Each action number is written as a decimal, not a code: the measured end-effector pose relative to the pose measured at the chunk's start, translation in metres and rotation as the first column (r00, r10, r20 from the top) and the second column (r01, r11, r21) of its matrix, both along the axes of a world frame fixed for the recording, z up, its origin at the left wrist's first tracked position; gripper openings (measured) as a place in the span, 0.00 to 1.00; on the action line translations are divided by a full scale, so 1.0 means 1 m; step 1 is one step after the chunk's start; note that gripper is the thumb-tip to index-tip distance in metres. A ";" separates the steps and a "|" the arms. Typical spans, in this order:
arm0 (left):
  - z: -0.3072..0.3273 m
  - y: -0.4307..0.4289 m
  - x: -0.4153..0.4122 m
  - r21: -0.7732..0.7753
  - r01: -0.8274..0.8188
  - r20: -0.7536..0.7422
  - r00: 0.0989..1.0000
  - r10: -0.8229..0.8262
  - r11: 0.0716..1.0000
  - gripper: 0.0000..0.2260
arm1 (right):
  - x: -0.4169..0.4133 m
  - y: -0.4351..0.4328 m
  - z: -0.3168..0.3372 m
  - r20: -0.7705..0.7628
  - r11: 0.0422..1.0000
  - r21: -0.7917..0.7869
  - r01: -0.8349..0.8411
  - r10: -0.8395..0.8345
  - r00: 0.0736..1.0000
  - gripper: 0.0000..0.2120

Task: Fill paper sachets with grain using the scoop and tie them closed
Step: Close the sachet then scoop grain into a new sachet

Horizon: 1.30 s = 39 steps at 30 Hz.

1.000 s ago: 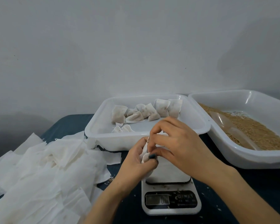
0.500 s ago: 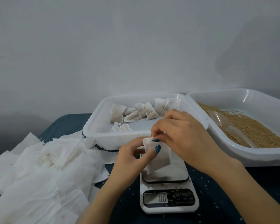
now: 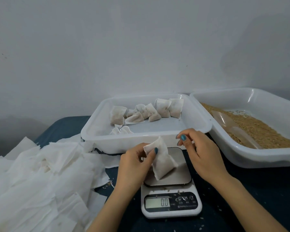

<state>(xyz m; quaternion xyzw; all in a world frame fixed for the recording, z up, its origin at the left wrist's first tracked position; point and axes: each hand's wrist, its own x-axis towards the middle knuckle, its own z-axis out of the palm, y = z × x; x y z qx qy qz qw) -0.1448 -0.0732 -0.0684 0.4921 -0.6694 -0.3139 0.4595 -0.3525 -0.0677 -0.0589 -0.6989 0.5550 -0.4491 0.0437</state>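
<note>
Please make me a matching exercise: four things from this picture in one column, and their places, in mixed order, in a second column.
Things
1. scoop
2. tied sachets
3. empty sachets
4. held sachet

Places
A. piled on the table, at the left
B. in the grip of the left hand, over the scale
C. lying on the grain in the right tray
D. in the middle tray

Pairs: 1-C, 2-D, 3-A, 4-B
</note>
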 end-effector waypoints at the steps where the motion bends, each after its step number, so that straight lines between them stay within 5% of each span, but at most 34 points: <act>1: -0.002 -0.001 0.002 -0.011 -0.033 0.055 0.998 0.034 0.999 0.05 | -0.002 -0.001 -0.004 -0.036 1.000 0.016 0.005 -0.005 0.999 0.14; 12: -0.009 -0.007 0.014 -0.086 -0.133 0.140 0.980 0.144 0.987 0.10 | -0.006 0.001 -0.018 -0.236 0.991 0.074 0.110 -0.090 0.968 0.12; 39: 0.001 0.004 -0.005 -0.158 -0.106 0.192 0.972 0.136 0.982 0.11 | -0.010 -0.003 -0.025 -0.244 0.984 0.050 0.173 -0.156 0.957 0.16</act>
